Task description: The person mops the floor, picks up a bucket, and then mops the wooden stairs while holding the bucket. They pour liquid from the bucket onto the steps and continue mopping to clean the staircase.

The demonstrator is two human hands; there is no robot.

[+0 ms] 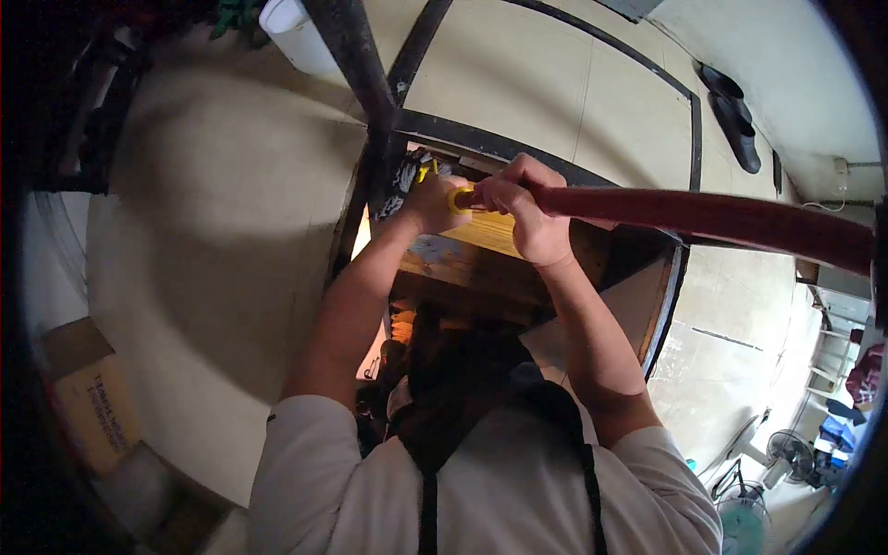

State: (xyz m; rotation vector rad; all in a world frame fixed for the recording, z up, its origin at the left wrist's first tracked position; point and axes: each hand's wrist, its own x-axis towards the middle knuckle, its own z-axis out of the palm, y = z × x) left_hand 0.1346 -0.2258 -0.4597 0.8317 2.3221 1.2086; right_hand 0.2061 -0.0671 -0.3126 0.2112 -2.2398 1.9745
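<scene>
My right hand (535, 208) is closed around a long dark red bar (694, 213). The bar runs from my fist out to the right and looks wider toward its far end. Its narrow end pokes out between my hands and meets a small yellow ring (460, 199). My left hand (435, 205) is closed on that ring; the inner fingers are hidden. Below both hands lies a ridged yellow piece (495, 231) on a wooden surface (462, 270). A yellow-handled item (425, 173) and a dark grey bundle (400, 180) are just beyond my left hand.
A black metal frame (499, 141) surrounds the work spot, with an upright post (356, 55) close ahead. A white bucket (298, 37) stands at the top. A cardboard box (97, 407) is at left, dark shoes (731, 116) at upper right, and a fan (788, 455) at lower right.
</scene>
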